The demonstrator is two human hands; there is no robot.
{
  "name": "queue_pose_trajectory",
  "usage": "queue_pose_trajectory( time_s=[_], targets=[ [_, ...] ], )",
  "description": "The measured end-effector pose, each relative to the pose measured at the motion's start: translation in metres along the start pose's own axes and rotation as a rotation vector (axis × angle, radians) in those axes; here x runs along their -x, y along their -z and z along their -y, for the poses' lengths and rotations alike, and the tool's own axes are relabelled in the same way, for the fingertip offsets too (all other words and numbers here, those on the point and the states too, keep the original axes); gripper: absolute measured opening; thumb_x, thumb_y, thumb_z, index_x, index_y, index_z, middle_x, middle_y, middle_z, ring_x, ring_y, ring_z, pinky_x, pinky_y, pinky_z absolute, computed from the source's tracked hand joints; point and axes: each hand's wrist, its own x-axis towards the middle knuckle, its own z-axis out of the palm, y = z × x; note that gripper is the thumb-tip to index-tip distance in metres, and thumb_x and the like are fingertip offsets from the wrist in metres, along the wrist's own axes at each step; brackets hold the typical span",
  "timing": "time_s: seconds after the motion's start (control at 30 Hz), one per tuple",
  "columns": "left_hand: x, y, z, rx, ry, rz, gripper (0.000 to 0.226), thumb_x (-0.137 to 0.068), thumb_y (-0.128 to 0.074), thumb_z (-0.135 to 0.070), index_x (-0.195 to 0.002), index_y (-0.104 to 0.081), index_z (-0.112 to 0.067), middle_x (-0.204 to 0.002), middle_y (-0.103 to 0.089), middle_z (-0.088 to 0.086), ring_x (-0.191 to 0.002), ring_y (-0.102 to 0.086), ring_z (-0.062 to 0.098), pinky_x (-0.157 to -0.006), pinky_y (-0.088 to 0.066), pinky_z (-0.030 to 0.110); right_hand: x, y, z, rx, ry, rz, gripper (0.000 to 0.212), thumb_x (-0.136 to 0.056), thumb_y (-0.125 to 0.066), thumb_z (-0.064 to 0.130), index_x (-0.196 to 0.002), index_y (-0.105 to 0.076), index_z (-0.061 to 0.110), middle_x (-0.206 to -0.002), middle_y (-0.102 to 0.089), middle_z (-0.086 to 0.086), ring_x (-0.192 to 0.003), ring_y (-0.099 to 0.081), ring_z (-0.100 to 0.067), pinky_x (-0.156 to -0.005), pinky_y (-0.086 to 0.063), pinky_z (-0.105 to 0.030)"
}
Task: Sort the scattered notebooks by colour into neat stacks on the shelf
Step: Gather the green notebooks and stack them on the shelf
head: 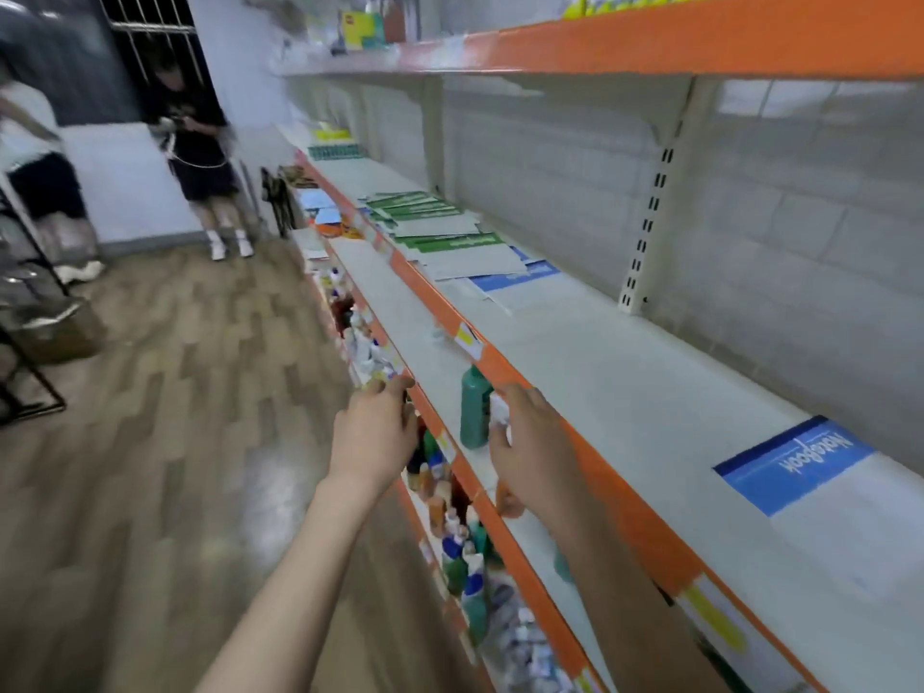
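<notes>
The one word I could read stood on the blue notebook (pixel 795 465) lying alone on the shelf (pixel 625 372): "Notebook", in dark script, upside down from where the person stood. That notebook's lower part was white, and it lay flat, well apart from the rest. Farther along the same shelf from it lay a second blue notebook (pixel 515 280), its white lettering too smeared to make out, half covered by pale grey notebooks (pixel 475 265). Beyond those was a loose heap of green notebooks (pixel 425 217), overlapping at odd angles, their white print also unreadable.

The shelf's orange front edge carried small yellow and white price tags (pixel 469 340), none legible. The left hand (pixel 372 437) reached toward the edge of a lower shelf, fingers loosely bent, holding nothing that I could see. The right hand (pixel 532 445) was just below the orange edge, beside a green bottle (pixel 474 407); its grip seemed closed round a small white object (pixel 500 412), though blur made that uncertain. Below, rows of small bottles (pixel 460 542) crowded the lower shelf, their labels a blur.

A person in dark clothes (pixel 200 142) stood at the aisle's far end, beyond the green heap, also blurred. Another figure was cut off at the frame's left edge.
</notes>
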Motion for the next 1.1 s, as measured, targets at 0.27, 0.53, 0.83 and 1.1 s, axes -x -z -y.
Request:
queue_pose_trajectory(
  time_s=[0.27,0.53,0.83,1.1],
  targets=[
    [-0.034,0.025,0.109,-0.04,0.084,-0.015,0.04,-0.092,-0.045,-0.015,-0.132,-0.051,-0.017,-0.119,-0.055,0.01,-0.115,-0.053,0.028,-0.089,-0.047,0.042,-0.07,-0.087,0.06,-0.06,0.072,0.103,0.039,-0.098,-0.041,0.016,-0.137,-0.039,0.018,-0.136,-0.042,-0.002,-0.122,-0.046,-0.018,-0.098,-0.039,-0.03],
    [-0.074,0.034,0.174,-0.056,0.135,-0.027,0.038,-0.093,-0.044,-0.018,-0.13,-0.051,-0.023,-0.118,-0.051,0.007,-0.112,-0.05,0.029,-0.084,-0.046,0.037,-0.121,-0.154,0.101,-0.072,0.119,0.14,0.039,-0.096,-0.044,0.014,-0.135,-0.042,0.016,-0.129,-0.05,-0.003,-0.103,-0.057,-0.02,-0.084,-0.044,-0.028],
    [-0.146,0.02,0.242,-0.096,0.182,0.168,0.039,-0.097,-0.043,-0.029,-0.136,-0.043,-0.023,-0.131,-0.044,0.003,-0.103,-0.059,0.027,-0.089,-0.046,0.039,-0.209,-0.208,0.12,-0.075,0.137,0.238,0.039,-0.095,-0.045,0.014,-0.134,-0.043,0.014,-0.134,-0.046,-0.004,-0.12,-0.047,-0.019,-0.091,-0.038,-0.024],
    [-0.278,0.018,0.285,-0.156,0.144,0.169,0.04,-0.098,-0.042,-0.029,-0.136,-0.042,-0.02,-0.132,-0.044,0.004,-0.104,-0.058,0.027,-0.089,-0.047,0.038,-0.346,-0.24,0.14,-0.076,0.135,0.231,0.038,-0.096,-0.045,0.017,-0.134,-0.044,0.016,-0.132,-0.047,-0.005,-0.119,-0.049,-0.021,-0.096,-0.042,-0.032]
  ],
)
